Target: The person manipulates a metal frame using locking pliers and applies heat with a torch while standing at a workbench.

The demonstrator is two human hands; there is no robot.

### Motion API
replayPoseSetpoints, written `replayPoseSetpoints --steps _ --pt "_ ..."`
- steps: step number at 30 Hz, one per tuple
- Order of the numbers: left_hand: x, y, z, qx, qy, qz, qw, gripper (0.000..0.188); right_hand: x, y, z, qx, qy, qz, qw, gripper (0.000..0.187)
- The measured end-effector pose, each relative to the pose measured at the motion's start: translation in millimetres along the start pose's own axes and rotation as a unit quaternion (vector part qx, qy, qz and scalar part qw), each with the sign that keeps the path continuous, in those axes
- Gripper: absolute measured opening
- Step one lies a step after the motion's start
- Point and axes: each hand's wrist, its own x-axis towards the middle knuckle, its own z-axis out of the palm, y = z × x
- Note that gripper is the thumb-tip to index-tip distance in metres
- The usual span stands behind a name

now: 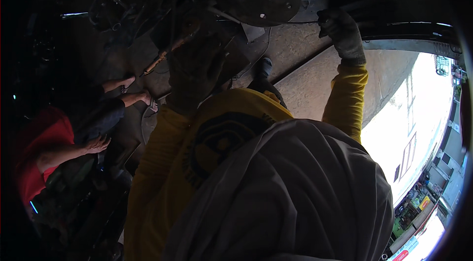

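Co-worker in red top [47, 133] at far L; orange-brown tool [161, 59] slants just beside gloved L hand [196, 71], its grip too dark to tell. Round metal flange [268, 8] w/ holes sits up top btwn hands; thin dark rod [303, 23] runs near its lower edge to gloved R hand [341, 34], fingers curled on it.

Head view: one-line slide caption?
In dim light: gloved right hand near a dark round flange, gloved left hand in shadow, person in red at left.
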Motion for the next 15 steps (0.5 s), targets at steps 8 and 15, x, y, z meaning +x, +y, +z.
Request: replayPoseSetpoints --steps 8,15 --pt "1 5 -34 0.084 0.049 0.027 0.995 0.041 -7 -67 94 -0.019 -0.094 -0.086 0.992 0.019" --pt "-47 -19 -29 0.175 0.035 -0.041 0.983 0.035 16 -68 174 0.067 -0.165 -0.008 0.984 0.041"
